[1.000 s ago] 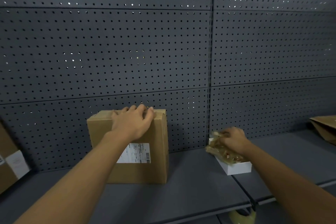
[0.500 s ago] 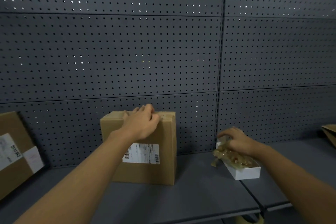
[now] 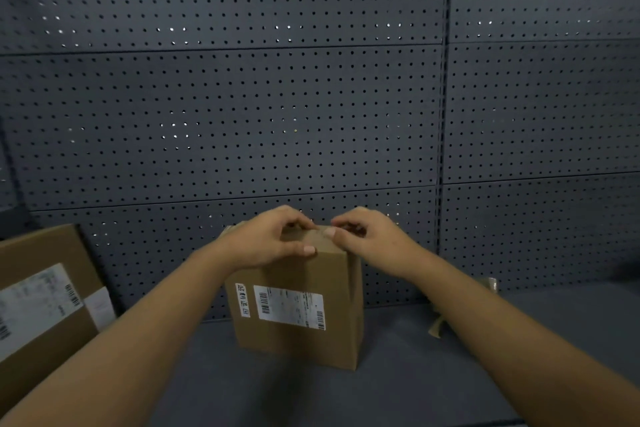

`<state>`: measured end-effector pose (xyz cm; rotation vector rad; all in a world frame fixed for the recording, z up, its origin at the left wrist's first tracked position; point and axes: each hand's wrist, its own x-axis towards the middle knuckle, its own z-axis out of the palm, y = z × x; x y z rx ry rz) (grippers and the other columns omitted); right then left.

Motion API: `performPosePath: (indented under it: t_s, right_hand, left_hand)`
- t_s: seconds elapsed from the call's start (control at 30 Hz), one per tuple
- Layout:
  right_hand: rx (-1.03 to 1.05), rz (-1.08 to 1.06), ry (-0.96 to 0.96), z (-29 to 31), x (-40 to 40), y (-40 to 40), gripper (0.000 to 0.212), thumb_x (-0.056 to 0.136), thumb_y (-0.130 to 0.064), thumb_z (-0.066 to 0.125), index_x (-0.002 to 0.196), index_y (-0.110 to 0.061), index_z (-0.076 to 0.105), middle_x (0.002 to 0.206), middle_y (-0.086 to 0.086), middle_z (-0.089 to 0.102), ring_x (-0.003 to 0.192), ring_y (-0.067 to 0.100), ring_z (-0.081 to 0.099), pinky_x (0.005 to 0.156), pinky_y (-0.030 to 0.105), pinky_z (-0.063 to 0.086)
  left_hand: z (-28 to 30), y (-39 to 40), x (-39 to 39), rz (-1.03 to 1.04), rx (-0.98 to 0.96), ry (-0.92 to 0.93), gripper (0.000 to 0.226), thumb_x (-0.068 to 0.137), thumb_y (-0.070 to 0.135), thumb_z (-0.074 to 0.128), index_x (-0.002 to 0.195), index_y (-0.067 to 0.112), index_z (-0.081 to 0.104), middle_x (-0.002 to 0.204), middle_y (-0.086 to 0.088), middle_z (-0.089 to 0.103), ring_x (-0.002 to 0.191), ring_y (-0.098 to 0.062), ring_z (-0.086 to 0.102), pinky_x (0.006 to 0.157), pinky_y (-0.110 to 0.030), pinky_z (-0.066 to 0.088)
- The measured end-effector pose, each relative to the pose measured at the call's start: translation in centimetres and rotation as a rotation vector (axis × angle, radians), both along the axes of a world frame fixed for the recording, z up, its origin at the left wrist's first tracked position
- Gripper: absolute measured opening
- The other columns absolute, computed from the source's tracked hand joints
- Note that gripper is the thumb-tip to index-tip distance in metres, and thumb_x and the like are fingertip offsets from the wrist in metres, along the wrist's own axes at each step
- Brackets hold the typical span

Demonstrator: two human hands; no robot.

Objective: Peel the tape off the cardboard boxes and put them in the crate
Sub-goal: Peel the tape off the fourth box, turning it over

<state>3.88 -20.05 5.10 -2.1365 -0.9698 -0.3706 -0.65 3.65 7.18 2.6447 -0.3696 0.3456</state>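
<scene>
A brown cardboard box (image 3: 298,343) with a white shipping label stands upright on the grey shelf (image 3: 381,388), turned with one corner toward me. My left hand (image 3: 270,239) grips its top edge, thumb on the front face and fingers curled over the top. My right hand (image 3: 363,234) is at the top right corner of the same box, fingers curled and fingertips pressed to the top edge; whether it pinches tape I cannot tell. No crate is in view.
A larger labelled cardboard box (image 3: 41,308) leans at the left against the grey pegboard wall (image 3: 277,114). A crumpled strip of brown tape (image 3: 438,328) lies on the shelf to the right, partly behind my right forearm.
My right hand left the wad of tape on the small white box and came over to the brown box's top. The box is now turned corner-on. The view shifted right; the white box is hidden.
</scene>
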Motion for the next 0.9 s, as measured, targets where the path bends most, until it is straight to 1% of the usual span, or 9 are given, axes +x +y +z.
performPosePath:
  t_s: [0.07, 0.17, 0.23, 0.33, 0.43, 0.5, 0.6, 0.73, 0.9]
  right_hand:
    - [-0.047, -0.033, -0.050, -0.2, 0.3, 0.7, 0.028, 0.100, -0.043, 0.064, 0.112, -0.020, 0.075, 0.108, -0.005, 0.064, 0.097, 0.006, 0.060, 0.082, 0.027, 0.049]
    - [0.002, -0.042, 0.006, -0.1, 0.8, 0.4, 0.069, 0.098, -0.068, 0.051, 0.093, -0.001, 0.070, 0.095, 0.021, 0.064, 0.086, 0.029, 0.063, 0.085, 0.052, 0.052]
    - [0.023, -0.026, 0.137, 0.2, 1.0, 0.0, 0.086, 0.090, -0.084, 0.045, 0.082, -0.001, 0.066, 0.085, 0.023, 0.061, 0.078, 0.036, 0.061, 0.089, 0.054, 0.053]
    - [0.112, -0.034, 0.281, 1.0, 1.3, -0.4, 0.068, 0.093, -0.077, 0.048, 0.068, -0.020, 0.074, 0.074, 0.001, 0.070, 0.070, 0.022, 0.064, 0.085, 0.041, 0.055]
    - [0.033, -0.002, 0.192, 1.7, 1.9, -0.3, 0.021, 0.092, -0.037, 0.077, 0.098, -0.018, 0.081, 0.089, -0.006, 0.076, 0.088, 0.010, 0.071, 0.087, 0.039, 0.058]
    - [-0.124, -0.060, 0.106, 2.0, 1.9, 0.2, 0.023, 0.089, -0.023, 0.079, 0.110, -0.012, 0.078, 0.093, -0.006, 0.070, 0.099, 0.019, 0.069, 0.093, 0.041, 0.057]
    - [-0.229, -0.130, -0.032, 2.0, 2.2, 1.0, 0.021, 0.093, -0.027, 0.075, 0.103, -0.009, 0.078, 0.093, 0.009, 0.070, 0.093, 0.029, 0.068, 0.089, 0.047, 0.057]
    - [-0.231, -0.183, -0.129, 1.4, 2.4, 1.3, 0.022, 0.099, -0.040, 0.067, 0.106, -0.022, 0.079, 0.090, -0.010, 0.068, 0.088, 0.013, 0.064, 0.079, 0.034, 0.052]
    - [-0.191, -0.333, -0.218, 0.9, 3.6, 1.9, 0.028, 0.109, -0.038, 0.046, 0.087, -0.027, 0.060, 0.069, -0.015, 0.052, 0.066, 0.011, 0.052, 0.062, 0.030, 0.035]
  left_hand:
    - [-0.3, 0.0, -0.1, 0.015, 0.003, -0.059, 0.047, 0.084, 0.050, 0.081, 0.125, 0.039, 0.061, 0.124, 0.020, 0.057, 0.118, -0.004, 0.054, 0.103, -0.033, 0.046]
    - [-1.0, -0.3, -0.3, 0.078, 0.057, -0.217, 0.045, 0.080, 0.055, 0.082, 0.113, 0.046, 0.054, 0.116, 0.025, 0.057, 0.113, -0.002, 0.051, 0.101, -0.033, 0.035]
    - [-1.3, -0.8, -0.5, 0.106, 0.093, -0.318, 0.043, 0.080, 0.055, 0.081, 0.108, 0.044, 0.050, 0.111, 0.025, 0.056, 0.107, -0.002, 0.048, 0.098, -0.032, 0.031]
    - [-1.8, -1.6, -0.9, 0.079, 0.091, -0.419, 0.039, 0.082, 0.049, 0.081, 0.103, 0.040, 0.049, 0.102, 0.023, 0.054, 0.097, 0.006, 0.042, 0.095, -0.031, 0.035]
    - [-2.2, -1.9, -1.4, 0.077, 0.082, -0.415, 0.035, 0.088, 0.048, 0.077, 0.102, 0.038, 0.047, 0.099, 0.023, 0.055, 0.097, 0.008, 0.036, 0.083, -0.017, 0.030]
    - [-2.7, -2.0, -1.5, 0.073, 0.113, -0.449, 0.032, 0.091, 0.047, 0.073, 0.102, 0.034, 0.046, 0.097, 0.019, 0.059, 0.093, -0.007, 0.038, 0.080, -0.013, 0.028]
    - [-3.5, -1.9, -1.6, 0.081, 0.141, -0.531, 0.028, 0.093, 0.039, 0.074, 0.100, 0.028, 0.050, 0.090, 0.015, 0.064, 0.088, -0.015, 0.043, 0.075, -0.016, 0.029]
    - [-4.4, -1.3, -1.6, 0.084, 0.139, -0.614, 0.033, 0.087, 0.034, 0.083, 0.096, 0.025, 0.052, 0.084, 0.016, 0.066, 0.078, -0.010, 0.040, 0.069, -0.022, 0.026]
    - [-3.4, -1.3, -1.9, 0.008, 0.111, -0.509, 0.028, 0.094, 0.039, 0.074, 0.104, 0.024, 0.052, 0.096, 0.013, 0.066, 0.088, -0.004, 0.036, 0.087, -0.009, 0.029]
